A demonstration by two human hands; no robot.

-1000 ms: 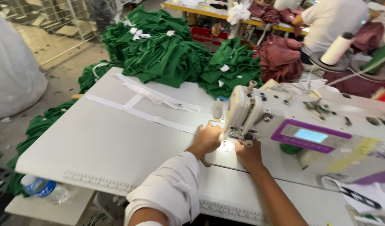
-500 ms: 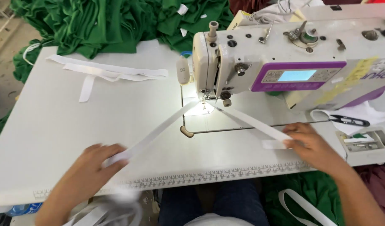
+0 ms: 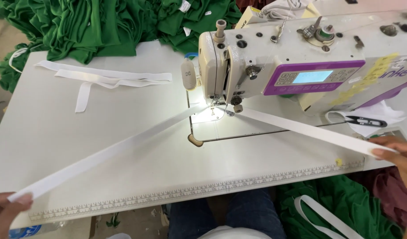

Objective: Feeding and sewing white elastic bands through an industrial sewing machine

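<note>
Head view of a sewing station. The left hand [image 3: 4, 211], at the lower-left corner of the frame and partly cut off, has its fingers [image 3: 23, 199] closed on one end of a long white strip [image 3: 110, 155]. The strip runs flat and taut across the desk [image 3: 124, 119] up to the lit needle area of the sewing machine [image 3: 274, 66], bends there, and continues as a second leg to the right hand [image 3: 400, 157]. That hand's fingers [image 3: 380, 152] pinch the other end just past the right front corner of the desk; how tightly either hand grips cannot be told, as the palms lie out of view.

The two legs form a wide V opening toward the person, its apex under the machine head. Along the near desk edge runs a printed ruler strip [image 3: 212, 190]; both hands sit at or beyond this edge. The desk surface between the legs is bare, as is the area left of the strip.

A bundle of loose white strips [image 3: 101, 79] lies at the far left, well apart. Green garments [image 3: 93, 26] are piled beyond the far edge. Black thread snips [image 3: 365, 121] rest on white cloth beside the machine.
</note>
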